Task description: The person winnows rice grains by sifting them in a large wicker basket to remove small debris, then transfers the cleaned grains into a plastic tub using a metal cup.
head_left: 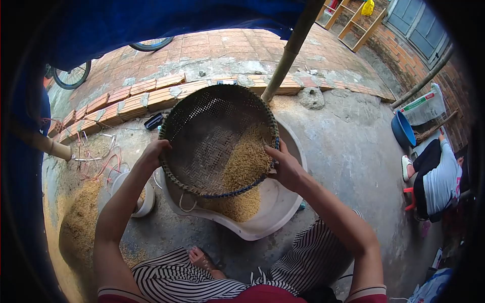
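A round woven basket point(202, 146) is held up over a large pale basin point(283, 204). Yellow-brown grain point(245, 164) lies heaped in the basket's right half, while its left part shows bare weave. My left hand point(154, 153) grips the left rim. On the right rim is my right hand point(285, 164), its thumb over the edge beside the grain. More grain point(237, 206) lies in the basin below the basket. A cord loop hangs from the basket's lower left rim.
A white bucket point(146, 199) stands left of the basin, near a grain pile point(83, 217). Behind runs a low brick edge point(134, 106) with a bamboo pole point(288, 55). At right, a person point(439, 177) sits near a blue tub point(402, 130).
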A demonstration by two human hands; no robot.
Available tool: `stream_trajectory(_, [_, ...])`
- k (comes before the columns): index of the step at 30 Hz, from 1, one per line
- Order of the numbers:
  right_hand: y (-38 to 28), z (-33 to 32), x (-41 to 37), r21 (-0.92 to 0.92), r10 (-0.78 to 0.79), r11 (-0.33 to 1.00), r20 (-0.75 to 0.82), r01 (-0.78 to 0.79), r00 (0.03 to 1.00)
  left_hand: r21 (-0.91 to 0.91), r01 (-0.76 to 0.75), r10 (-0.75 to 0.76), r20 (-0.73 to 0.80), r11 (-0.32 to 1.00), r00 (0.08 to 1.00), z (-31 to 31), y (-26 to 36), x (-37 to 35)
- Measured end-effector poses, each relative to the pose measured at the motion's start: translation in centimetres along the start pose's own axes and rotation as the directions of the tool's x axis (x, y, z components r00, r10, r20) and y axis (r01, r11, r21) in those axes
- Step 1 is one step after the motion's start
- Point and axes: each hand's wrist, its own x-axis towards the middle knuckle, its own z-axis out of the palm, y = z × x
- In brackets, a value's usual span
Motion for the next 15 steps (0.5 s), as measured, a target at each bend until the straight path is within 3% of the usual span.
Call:
stream_trajectory(1, [0.0, 0.1, -0.1, -0.095, -0.122, 0.988, -0.008, 0.120, 0.993, -0.048, 0.069, -0.069, 0.004, 0.996, 0.998, 0.5, 0.1, -0.5])
stream_trajectory(4, [-1.6, -2.6, 1.5, -0.010, -0.102, 0.995, -0.081, 0.101, 0.992, -0.069, 0.162, -0.163, -0.016, 0.984, 0.986, 3.0, -2.8, 0.5])
stream_trajectory(6, [-1.7, -5.2, 2.6, 0.330, 0.004, 0.944, -0.074, 0.020, 0.997, -0.064, 0.109, -0.110, -0.018, 0.992, 0.994, 4.1, -5.8, 1.1])
stream_trajectory(7, [-1.2, -5.7, 2.4, 0.240, 0.029, 0.971, -0.117, 0.000, 0.993, -0.123, 0.081, -0.071, 0.079, 0.989, 0.994, 4.6, -6.4, 0.6])
stream_trajectory(8, [0.1, -5.6, 2.2, 0.236, 0.025, 0.972, -0.122, 0.004, 0.992, -0.126, 0.080, -0.069, 0.086, 0.989, 0.994, 4.3, -5.9, 0.4])
stream_trajectory(10, [2.0, -3.3, 1.5, 0.111, -0.011, 0.993, -0.304, 0.047, 0.953, -0.067, 0.010, -0.005, 0.067, 0.998, 0.998, 4.1, -2.8, -1.5])
stream_trajectory(11, [2.3, -3.1, 2.1, 0.111, -0.011, 0.993, -0.309, 0.047, 0.951, -0.070, -0.089, 0.094, 0.078, 0.994, 0.992, 4.8, -0.5, -3.2])
stream_trajectory(13, [2.6, -1.6, 2.9, 0.409, 0.214, 0.892, -0.013, -0.190, 0.977, -0.100, 0.035, -0.023, 0.126, 0.994, 0.992, 4.2, 2.8, -2.9])
stream_trajectory(14, [1.4, -1.3, 2.4, 0.359, 0.172, 0.924, -0.088, -0.130, 0.981, -0.083, 0.044, -0.035, 0.110, 0.996, 0.993, 4.5, 3.6, -3.0])
stream_trajectory(15, [1.9, -3.0, 4.3, 0.430, 0.173, 0.891, -0.025, -0.146, 0.985, -0.086, -0.063, 0.069, 0.067, 0.994, 0.995, 4.9, 2.5, -1.9])
